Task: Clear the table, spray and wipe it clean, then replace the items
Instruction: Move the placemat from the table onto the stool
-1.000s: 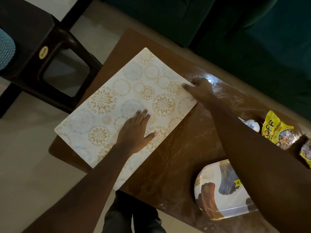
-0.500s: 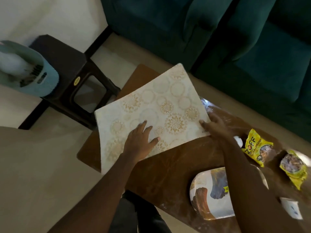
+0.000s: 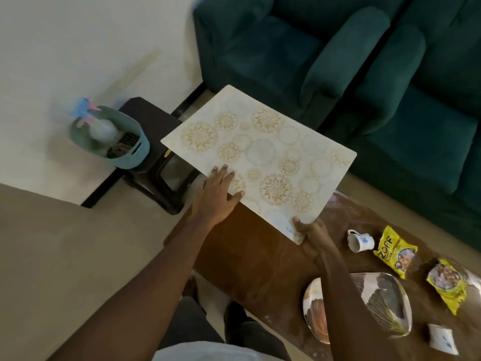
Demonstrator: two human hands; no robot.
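A cream placemat (image 3: pixel 263 155) with gold flower circles is lifted off the brown table (image 3: pixel 260 267) and held tilted in the air. My right hand (image 3: pixel 311 234) grips its near corner, thumb on top. My left hand (image 3: pixel 216 196) lies flat with spread fingers on its left edge. On the table's right part lie a patterned plate (image 3: pixel 377 303), two yellow snack packets (image 3: pixel 394 250) (image 3: pixel 447 285), a white cup on its side (image 3: pixel 360 241) and another white cup (image 3: pixel 442 338).
A dark stool (image 3: pixel 156 152) to the left carries a teal basket (image 3: pixel 109 138) holding a spray bottle (image 3: pixel 100 128). A dark green sofa (image 3: pixel 338 61) runs behind the table. My knees (image 3: pixel 221 332) are at the table's near edge. Beige floor lies to the left.
The placemat came up off the table, away from me toward the sofa. My right hand shifted to grip its near corner. The camera tilted up, showing the sofa and basket.
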